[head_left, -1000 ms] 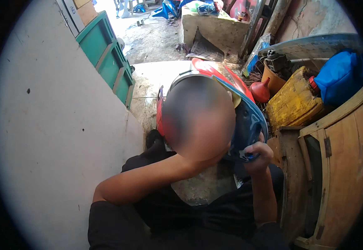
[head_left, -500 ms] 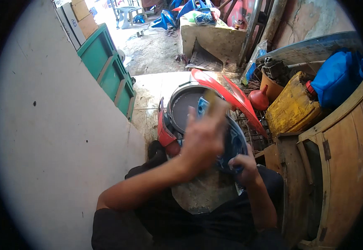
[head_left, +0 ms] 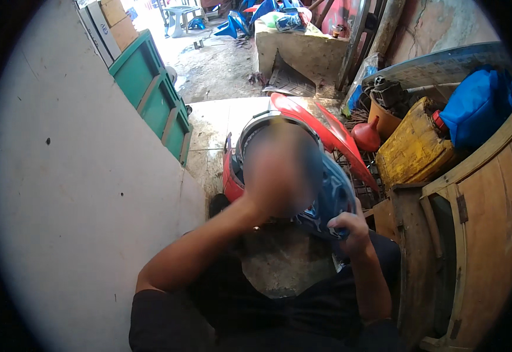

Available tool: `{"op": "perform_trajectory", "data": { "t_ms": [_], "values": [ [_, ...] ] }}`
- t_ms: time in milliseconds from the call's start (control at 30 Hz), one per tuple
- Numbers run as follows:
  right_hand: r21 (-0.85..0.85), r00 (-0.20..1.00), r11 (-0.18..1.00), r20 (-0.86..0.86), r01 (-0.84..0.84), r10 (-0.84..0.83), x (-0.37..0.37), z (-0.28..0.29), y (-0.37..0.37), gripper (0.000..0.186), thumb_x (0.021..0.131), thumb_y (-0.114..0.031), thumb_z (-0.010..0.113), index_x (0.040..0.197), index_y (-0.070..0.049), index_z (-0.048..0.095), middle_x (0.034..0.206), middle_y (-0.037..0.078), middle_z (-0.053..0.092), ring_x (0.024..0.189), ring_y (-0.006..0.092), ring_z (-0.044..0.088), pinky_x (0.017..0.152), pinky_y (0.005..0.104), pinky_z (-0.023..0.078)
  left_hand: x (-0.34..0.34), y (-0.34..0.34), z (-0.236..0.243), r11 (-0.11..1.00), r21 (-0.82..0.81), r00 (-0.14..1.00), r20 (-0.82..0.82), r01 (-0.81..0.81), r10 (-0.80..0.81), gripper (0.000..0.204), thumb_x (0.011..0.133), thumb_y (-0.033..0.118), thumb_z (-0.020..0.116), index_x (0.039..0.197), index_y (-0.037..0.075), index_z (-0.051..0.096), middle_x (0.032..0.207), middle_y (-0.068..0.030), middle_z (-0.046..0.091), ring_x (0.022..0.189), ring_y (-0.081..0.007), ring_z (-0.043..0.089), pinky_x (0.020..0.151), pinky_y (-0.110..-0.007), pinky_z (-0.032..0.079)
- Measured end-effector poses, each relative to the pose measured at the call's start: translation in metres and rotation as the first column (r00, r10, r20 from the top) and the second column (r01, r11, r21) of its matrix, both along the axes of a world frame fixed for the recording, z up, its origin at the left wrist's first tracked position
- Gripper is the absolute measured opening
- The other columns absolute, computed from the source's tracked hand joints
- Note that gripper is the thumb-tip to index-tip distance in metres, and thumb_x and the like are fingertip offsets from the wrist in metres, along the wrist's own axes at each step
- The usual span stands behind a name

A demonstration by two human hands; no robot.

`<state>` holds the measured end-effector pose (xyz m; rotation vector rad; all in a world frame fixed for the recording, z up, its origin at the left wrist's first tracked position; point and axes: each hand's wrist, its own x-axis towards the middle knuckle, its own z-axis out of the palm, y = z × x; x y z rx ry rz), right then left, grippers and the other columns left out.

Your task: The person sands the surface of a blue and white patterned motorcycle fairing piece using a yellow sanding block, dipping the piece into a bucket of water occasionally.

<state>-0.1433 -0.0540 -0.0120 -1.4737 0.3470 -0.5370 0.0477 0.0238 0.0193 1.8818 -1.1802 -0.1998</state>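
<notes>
My right hand (head_left: 347,232) grips the lower right edge of a curved, glossy blue panel (head_left: 332,188), thumb on its near face. My left hand (head_left: 270,176) is over the panel's left side and a round container; it is blurred, so its fingers and a yellowish thing at their tip cannot be made out. The container's pale rim (head_left: 256,124) shows behind it. A curved red panel (head_left: 294,111) leans beyond the container, and another red piece (head_left: 232,182) sits at its left.
A white board (head_left: 74,176) and green panel (head_left: 144,94) stand left. At right are a yellow jerrycan (head_left: 411,152), blue bag (head_left: 476,111), red funnel (head_left: 366,135) and wooden frame (head_left: 485,246). Beyond are a concrete block (head_left: 297,53) and pale stool (head_left: 179,17).
The blue panel and my right hand have moved down and slightly left. My left hand has swept up and left across the panel, toward the round container.
</notes>
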Motion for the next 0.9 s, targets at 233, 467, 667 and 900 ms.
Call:
{"op": "perform_trajectory", "data": {
  "t_ms": [233, 467, 667, 900],
  "values": [
    [-0.375, 0.986, 0.922, 0.162, 0.099, -0.04, -0.017, -0.025, -0.019, 0.019, 0.084, -0.007, 0.063, 0.101, -0.001, 0.066, 0.125, 0.017, 0.054, 0.105, 0.0281, 0.063, 0.095, 0.0352, 0.048, -0.037, 0.007, -0.011, 0.918, -0.316, 0.901, 0.425, 0.239, -0.088, 0.047, 0.098, 0.011, 0.055, 0.144, 0.003, 0.049, 0.119, -0.0314, 0.063, 0.108, -0.0487, 0.062, 0.107, -0.051, 0.042],
    [-0.143, 0.999, 0.989, 0.035, 0.035, -0.03, -0.014, -0.029, -0.018, 0.026, 0.08, -0.008, 0.061, 0.103, 0.002, 0.065, 0.121, 0.017, 0.058, 0.107, 0.0287, 0.064, 0.095, 0.0376, 0.051, -0.034, 0.0, -0.017, 0.94, -0.293, 0.952, 0.294, 0.175, -0.086, 0.05, 0.095, 0.014, 0.055, 0.143, -0.001, 0.048, 0.107, -0.0241, 0.069, 0.097, -0.0399, 0.068, 0.105, -0.053, 0.044],
    [-0.049, 0.994, 0.998, 0.105, 0.029, -0.024, -0.002, -0.004, -0.003, 0.02, 0.077, -0.007, 0.062, 0.094, 0.003, 0.066, 0.108, 0.017, 0.066, 0.106, 0.0276, 0.065, 0.103, 0.0386, 0.047, -0.002, -0.004, -0.01, 0.997, -0.076, 0.999, 0.045, -0.017, 0.021, 0.035, 0.098, 0.015, 0.051, 0.131, 0.004, 0.053, 0.1, -0.0276, 0.066, 0.087, -0.0444, 0.067, 0.097, -0.056, 0.047],
    [0.559, 0.969, 0.825, 0.151, 0.079, -0.195, 0.008, 0.017, -0.001, 0.014, 0.085, -0.014, 0.058, 0.08, -0.003, 0.065, 0.107, 0.017, 0.068, 0.095, 0.0213, 0.066, 0.096, 0.0331, 0.048, -0.014, 0.0, -0.02, 0.977, -0.184, 0.913, 0.407, 0.107, -0.023, 0.032, 0.091, 0.012, 0.055, 0.122, 0.005, 0.054, 0.086, -0.0205, 0.068, 0.081, -0.0409, 0.068, 0.09, -0.056, 0.047]
  ]
}}
